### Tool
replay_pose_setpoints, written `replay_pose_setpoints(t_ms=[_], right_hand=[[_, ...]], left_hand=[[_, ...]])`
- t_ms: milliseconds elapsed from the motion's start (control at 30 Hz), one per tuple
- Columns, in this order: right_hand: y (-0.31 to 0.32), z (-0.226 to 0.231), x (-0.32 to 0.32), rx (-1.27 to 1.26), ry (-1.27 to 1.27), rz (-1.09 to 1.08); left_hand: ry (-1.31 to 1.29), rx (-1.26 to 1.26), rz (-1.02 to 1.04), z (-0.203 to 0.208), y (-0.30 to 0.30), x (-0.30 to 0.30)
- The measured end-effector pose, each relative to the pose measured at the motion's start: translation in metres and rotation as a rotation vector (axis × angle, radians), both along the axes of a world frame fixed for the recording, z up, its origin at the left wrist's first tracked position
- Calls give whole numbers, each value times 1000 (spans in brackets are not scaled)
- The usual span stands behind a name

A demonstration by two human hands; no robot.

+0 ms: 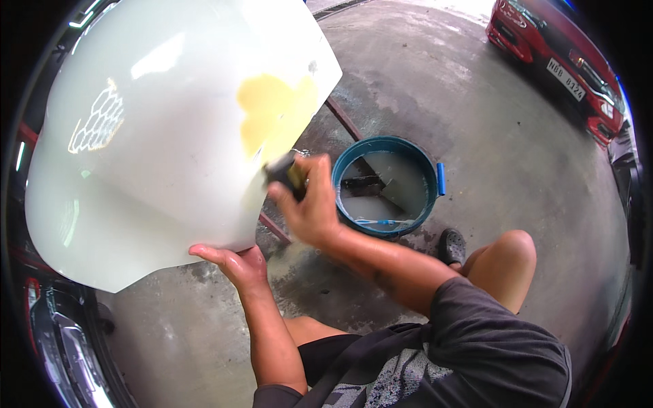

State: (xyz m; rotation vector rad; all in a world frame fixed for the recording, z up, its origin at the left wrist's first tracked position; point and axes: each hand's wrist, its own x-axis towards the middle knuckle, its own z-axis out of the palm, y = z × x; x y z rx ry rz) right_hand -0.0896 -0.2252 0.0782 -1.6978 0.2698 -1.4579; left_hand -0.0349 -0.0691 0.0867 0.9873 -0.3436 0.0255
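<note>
A large white car hood (156, 183) fills the left side, its surface glossy with light reflections. A yellow filler patch (262, 112) covers part of its right edge. My right hand (309, 204) is closed around a dark sanding block (289, 173), blurred by motion, at the hood's edge just below the yellow patch. At the near edge, my left hand (238, 264) grips the hood, thumb on top; the other fingers are hidden underneath.
Right of the hood stands a blue-green bucket (425, 149) of cloudy water, with dark pieces and a blue-and-white item inside. A red car (551, 61) is parked at the far right. Another vehicle's headlight (71, 347) shows at the lower left. A reddish bar (343, 119) extends from under the hood.
</note>
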Motion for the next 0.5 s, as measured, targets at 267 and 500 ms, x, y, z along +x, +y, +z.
replay_pose_setpoints(t_ms=[267,500], right_hand=[[-215,25,12,524,-278,14],[-211,-58,-2,1097,-424,315]], left_hand=[[79,-31,35,2,-10,5],[169,958,307,-75,39,-52]])
